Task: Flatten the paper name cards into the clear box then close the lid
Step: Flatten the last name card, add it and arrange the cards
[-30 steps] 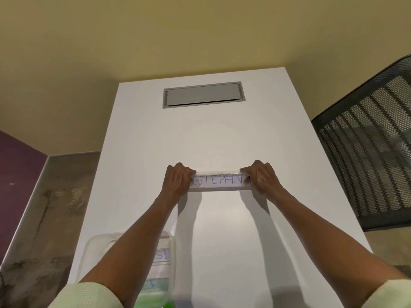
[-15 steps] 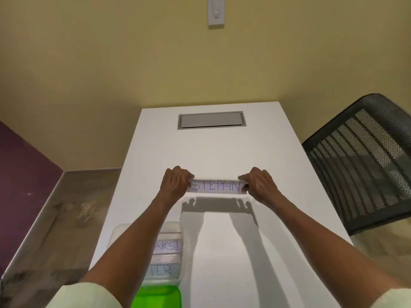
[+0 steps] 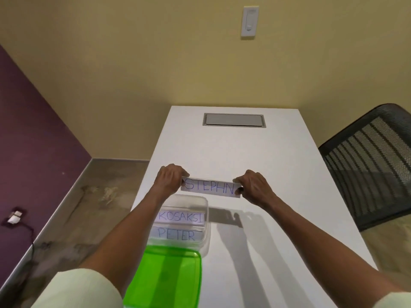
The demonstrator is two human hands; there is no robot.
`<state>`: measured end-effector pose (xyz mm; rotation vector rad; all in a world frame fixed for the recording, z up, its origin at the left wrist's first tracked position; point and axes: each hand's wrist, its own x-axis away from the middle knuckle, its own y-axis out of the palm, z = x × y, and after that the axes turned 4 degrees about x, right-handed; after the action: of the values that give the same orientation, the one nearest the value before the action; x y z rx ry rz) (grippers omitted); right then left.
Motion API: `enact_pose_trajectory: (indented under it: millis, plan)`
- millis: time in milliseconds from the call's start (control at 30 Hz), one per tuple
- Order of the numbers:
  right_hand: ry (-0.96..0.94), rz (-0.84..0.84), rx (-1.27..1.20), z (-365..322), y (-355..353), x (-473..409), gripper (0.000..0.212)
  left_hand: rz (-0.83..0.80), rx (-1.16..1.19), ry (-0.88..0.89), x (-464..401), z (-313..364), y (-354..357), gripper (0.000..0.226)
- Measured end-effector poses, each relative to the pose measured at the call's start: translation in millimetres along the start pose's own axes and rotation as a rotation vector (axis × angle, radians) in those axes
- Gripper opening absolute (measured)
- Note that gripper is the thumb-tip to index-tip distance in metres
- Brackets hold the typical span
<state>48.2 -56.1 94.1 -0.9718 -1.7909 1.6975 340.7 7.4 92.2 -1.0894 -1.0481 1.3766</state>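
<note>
Name card "STEPHN" point(image 3: 210, 188) held up at mid-frame, one hand pinching each end.

Head view: the left hand point(image 3: 170, 179) curls its fingers round the card's left end and the right hand point(image 3: 253, 186) pinches the right end, so the white strip hangs level above the white table point(image 3: 255, 152), its shadow falling on the tabletop below and to the right. Just below the card, at lower centre, sits the clear box point(image 3: 205, 218) with two cards lying flat inside, "KOSAKSI" point(image 3: 181, 216) over "PETER" point(image 3: 178, 235). Its green lid point(image 3: 164, 276) lies open toward the bottom edge. A grey hatch point(image 3: 234, 120) is set in the table's far end; a black mesh chair point(image 3: 373, 165) stands at the right edge, a wall switch point(image 3: 250, 21) at the top.
</note>
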Motion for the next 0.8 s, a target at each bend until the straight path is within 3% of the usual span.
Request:
enact_pose_trajectory:
  millis: [400,800]
  plan:
    - [-0.063,-0.094,-0.041,-97.9,28.4,9.6,0.030,-0.086,0.033,-0.137,76.8,-64.3,-14.0,0.032]
    - [-0.074,-0.242,0.010,-127.1,59.1,6.7,0.034,-0.167,0.083,-0.225,99.0,-81.1,4.4,0.030]
